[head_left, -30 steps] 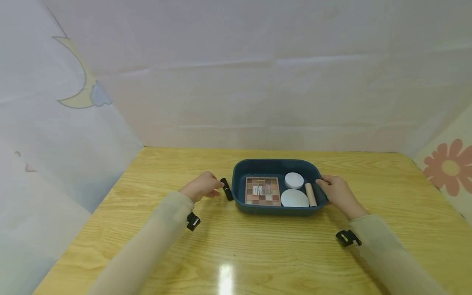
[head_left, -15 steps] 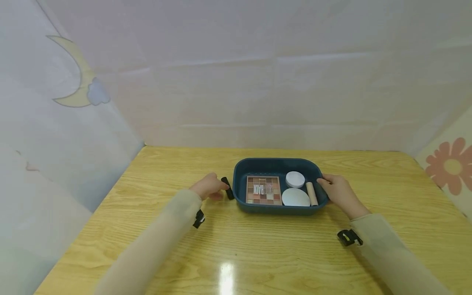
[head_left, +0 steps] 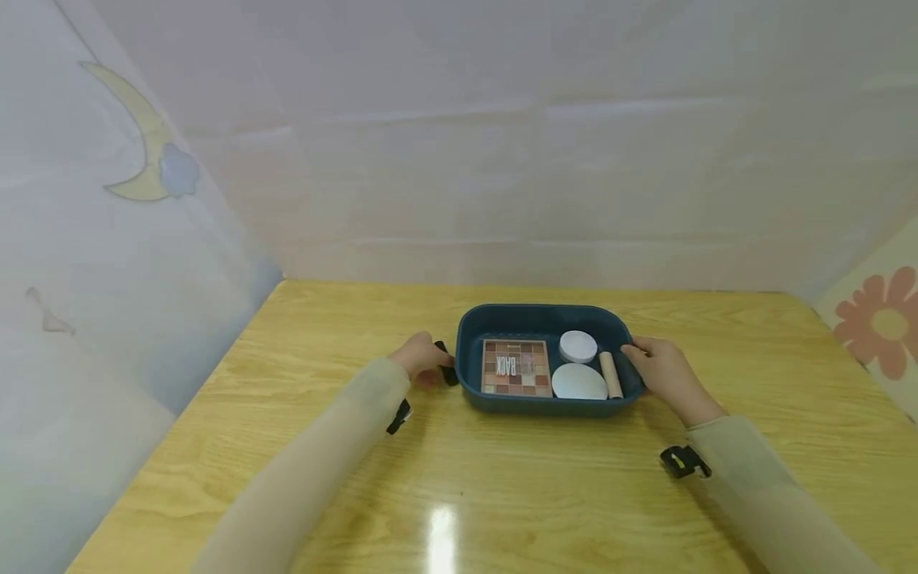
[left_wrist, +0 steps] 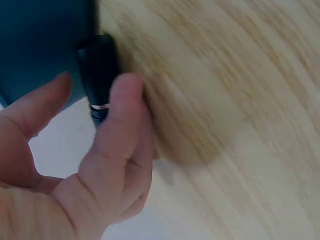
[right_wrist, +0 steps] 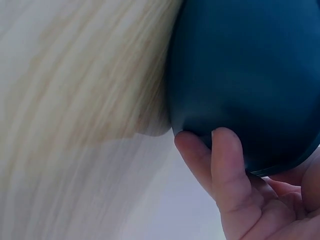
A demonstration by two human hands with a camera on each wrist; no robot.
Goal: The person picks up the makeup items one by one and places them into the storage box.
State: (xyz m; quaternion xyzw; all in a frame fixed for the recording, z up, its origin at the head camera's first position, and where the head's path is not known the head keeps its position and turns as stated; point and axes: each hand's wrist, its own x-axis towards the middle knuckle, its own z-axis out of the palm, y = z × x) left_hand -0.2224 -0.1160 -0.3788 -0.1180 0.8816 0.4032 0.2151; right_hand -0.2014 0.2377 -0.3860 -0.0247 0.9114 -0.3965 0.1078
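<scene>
My left hand (head_left: 421, 359) is at the black lipstick tube (head_left: 446, 367), which lies on the table against the left end of the dark blue basin (head_left: 552, 405). In the left wrist view, the index finger lies along one side of the lipstick (left_wrist: 97, 70), and the thumb stands apart on the other side. At the basin's right end, my right hand (head_left: 665, 375) grips the rim. The right wrist view shows fingers (right_wrist: 227, 155) against the outside of the basin (right_wrist: 240, 75); the thumb is partly hidden there.
Inside the basin are an eyeshadow palette (head_left: 515, 368), a small white round case (head_left: 578, 346), a larger white round case (head_left: 579, 383) and a beige tube (head_left: 610, 375). A wooden table (head_left: 459, 478) carries everything. A pale printed cloth (head_left: 445, 159) hangs behind it.
My left hand has moved right, up to the lipstick, and now covers part of it. The right hand keeps its grip on the basin's rim. The head view has shifted slightly.
</scene>
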